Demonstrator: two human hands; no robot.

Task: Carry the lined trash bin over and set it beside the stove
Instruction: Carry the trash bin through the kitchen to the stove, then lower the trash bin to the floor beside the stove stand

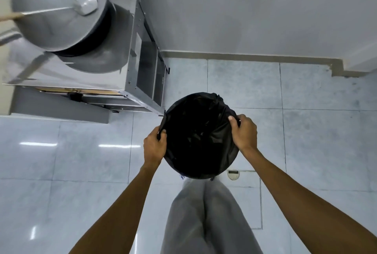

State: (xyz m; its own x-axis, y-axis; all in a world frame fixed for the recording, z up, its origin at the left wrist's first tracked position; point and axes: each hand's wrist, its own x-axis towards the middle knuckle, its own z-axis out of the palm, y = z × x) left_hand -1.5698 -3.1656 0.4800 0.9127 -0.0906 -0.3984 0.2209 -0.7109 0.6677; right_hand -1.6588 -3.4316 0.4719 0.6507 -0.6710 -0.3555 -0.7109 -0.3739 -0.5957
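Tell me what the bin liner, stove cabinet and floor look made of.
Bin liner: thin black plastic film, likely; it wrinkles and shines faintly. Stove cabinet: brushed sheet metal, probably stainless steel, with grey sheen. Floor: glossy pale tiles, ceramic or stone; grout lines and light reflections show.

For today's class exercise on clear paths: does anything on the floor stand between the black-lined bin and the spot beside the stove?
Nothing visible does. The lined bin, held by the left hand and right hand, is already near the stove's corner, with only bare tile between.
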